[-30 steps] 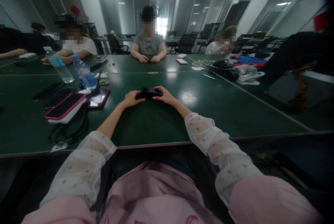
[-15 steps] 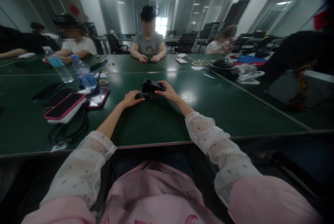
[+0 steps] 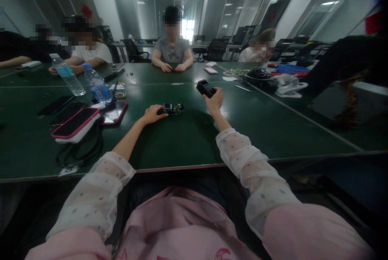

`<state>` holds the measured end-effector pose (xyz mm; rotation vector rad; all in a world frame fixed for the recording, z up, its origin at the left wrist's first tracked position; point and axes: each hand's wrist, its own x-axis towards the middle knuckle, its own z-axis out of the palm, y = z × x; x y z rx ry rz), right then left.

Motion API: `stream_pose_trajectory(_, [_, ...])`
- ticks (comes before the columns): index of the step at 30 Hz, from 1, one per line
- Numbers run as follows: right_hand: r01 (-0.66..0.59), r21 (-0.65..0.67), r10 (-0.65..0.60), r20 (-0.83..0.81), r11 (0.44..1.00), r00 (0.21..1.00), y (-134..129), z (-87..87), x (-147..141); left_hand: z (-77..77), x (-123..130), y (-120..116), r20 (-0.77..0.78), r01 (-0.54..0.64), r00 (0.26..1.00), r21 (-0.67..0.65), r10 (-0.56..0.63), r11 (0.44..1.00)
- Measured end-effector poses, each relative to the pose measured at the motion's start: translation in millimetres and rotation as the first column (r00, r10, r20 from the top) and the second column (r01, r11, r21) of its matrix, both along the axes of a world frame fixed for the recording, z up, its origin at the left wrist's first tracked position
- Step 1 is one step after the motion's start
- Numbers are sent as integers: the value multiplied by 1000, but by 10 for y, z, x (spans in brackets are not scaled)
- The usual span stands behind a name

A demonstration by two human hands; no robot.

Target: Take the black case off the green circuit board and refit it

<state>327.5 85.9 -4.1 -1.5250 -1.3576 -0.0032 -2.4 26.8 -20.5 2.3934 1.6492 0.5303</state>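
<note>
My right hand is closed round a black plastic housing with cut-outs in its face, holding it tilted above the green table. To its left, a small circuit board with a little screen and further parts lies on the tabletop. My left hand grips the board's left end between thumb and fingers, its wrist low over the table. Between the housing and the board there is a gap. The left fingertips are partly hidden at the board's edge.
On the left of the green table lie several phones, among them a pink-edged phone, with a black cable. Behind stand two water bottles, one blue-capped. Cables and a white device lie right. A person in grey sits opposite.
My right hand has lifted the black housing off the circuit board and carried it right, uncovering the board. My left hand has stayed in place at the board.
</note>
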Motion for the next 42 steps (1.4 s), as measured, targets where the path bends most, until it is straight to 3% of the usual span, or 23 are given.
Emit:
stream_pose_trajectory(5, [134,-91,-131,38,987,991,-52,-57,81,5,7,-7,3,10,1000,5,-10,1000])
stream_pose_trajectory(15, [190,-290,-177,70,938,982,-102,-197,62,26,22,-26,1,-3,1000,-12,3,1000])
stream_pose_trajectory(25, [237,-269,-227,68,934,972,-75,-175,22,-19,8,11,4,0,1000,15,0,1000])
stream_pose_trajectory(42, [194,-273,-162,136,942,977,-93,-181,69,-11,7,8,-8,13,1000,19,-13,1000])
